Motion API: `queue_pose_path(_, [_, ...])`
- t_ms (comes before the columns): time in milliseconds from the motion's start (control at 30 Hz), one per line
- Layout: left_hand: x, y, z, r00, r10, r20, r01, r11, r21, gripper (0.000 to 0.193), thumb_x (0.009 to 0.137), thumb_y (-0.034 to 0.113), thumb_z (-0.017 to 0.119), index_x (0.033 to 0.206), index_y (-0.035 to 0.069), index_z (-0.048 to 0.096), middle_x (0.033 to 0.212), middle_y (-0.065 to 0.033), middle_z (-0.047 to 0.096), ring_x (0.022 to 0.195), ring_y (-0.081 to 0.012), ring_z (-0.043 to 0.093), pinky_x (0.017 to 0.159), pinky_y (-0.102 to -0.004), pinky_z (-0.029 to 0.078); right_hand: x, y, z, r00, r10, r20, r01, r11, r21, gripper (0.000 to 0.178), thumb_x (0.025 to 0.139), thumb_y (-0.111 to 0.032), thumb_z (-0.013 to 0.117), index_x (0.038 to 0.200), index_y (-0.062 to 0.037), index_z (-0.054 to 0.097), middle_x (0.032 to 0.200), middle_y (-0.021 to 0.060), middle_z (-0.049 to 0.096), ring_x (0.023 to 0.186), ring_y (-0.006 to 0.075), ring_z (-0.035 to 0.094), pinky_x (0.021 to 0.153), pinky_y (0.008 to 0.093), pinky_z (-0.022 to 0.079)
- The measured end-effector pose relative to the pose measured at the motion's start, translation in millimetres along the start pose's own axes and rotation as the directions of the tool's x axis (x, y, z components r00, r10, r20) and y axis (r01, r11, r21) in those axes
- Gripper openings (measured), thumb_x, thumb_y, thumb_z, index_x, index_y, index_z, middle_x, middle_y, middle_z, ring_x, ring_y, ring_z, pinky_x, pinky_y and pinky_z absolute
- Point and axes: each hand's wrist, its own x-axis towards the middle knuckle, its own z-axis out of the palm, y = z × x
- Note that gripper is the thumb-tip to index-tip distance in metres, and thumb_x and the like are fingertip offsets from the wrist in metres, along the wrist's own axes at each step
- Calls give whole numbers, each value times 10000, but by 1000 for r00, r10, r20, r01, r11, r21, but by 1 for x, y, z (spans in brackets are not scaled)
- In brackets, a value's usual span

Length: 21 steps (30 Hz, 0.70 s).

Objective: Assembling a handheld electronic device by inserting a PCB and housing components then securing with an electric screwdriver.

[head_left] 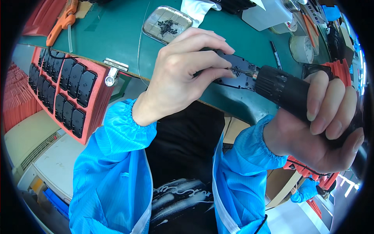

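Note:
My right hand (331, 117) is wrapped around a black electric screwdriver (282, 87) that lies nearly level and points left. Its thin bit reaches over a dark flat device panel (245, 78) with small holes. Over the panel's left end is my left hand (187, 66), with thumb and index finger pinched together at the bit's tip. What that pinch holds is too small or hidden to make out. Just beyond my left hand, a shallow metal-rimmed tray (151, 28) holds a pile of small black screws.
A red foam rack (91, 121) of black device housings stands left, beside a metal clip (113, 72) at the green table's (113, 31) edge. An orange glue gun (62, 25) is far left. Rightward are a pen (276, 54), a tape roll (302, 50) and another person's blue sleeve (306, 191).

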Motion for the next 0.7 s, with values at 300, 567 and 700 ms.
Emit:
queue_pose_path(300, [1, 1, -4, 999, -32, 6, 33, 999, -23, 181, 693, -45, 824, 860, 20, 799, 1080, -93, 766, 1116, -304, 694, 1006, -435, 544, 2, -3, -16, 987, 125, 97, -128, 991, 33, 130, 944, -252, 626, 1031, -158, 609, 729, -46, 566, 568, 57, 516, 572, 256, 408])
queue_pose_path(567, [0, -1, -5, 999, -34, 26, 35, 999, -38, 189, 697, -52, 810, 873, 17, 801, 1085, -96, 768, 1120, -305, 694, 1031, -446, 534, 2, -1, -9, 989, 114, 94, -110, 993, -52, 160, 949, -258, 623, 1066, -151, 600, 725, -45, 558, 568, 58, 516, 572, 256, 411])
queue_pose_path(700, [1, -1, -4, 999, -41, 31, 43, 997, -59, 162, 705, -57, 803, 852, 10, 797, 1072, -92, 771, 1115, -305, 697, 1040, -456, 530, 2, -2, -13, 984, 126, 123, -123, 992, -32, 170, 950, -260, 623, 1072, -144, 597, 723, -41, 556, 567, 60, 516, 572, 259, 416])
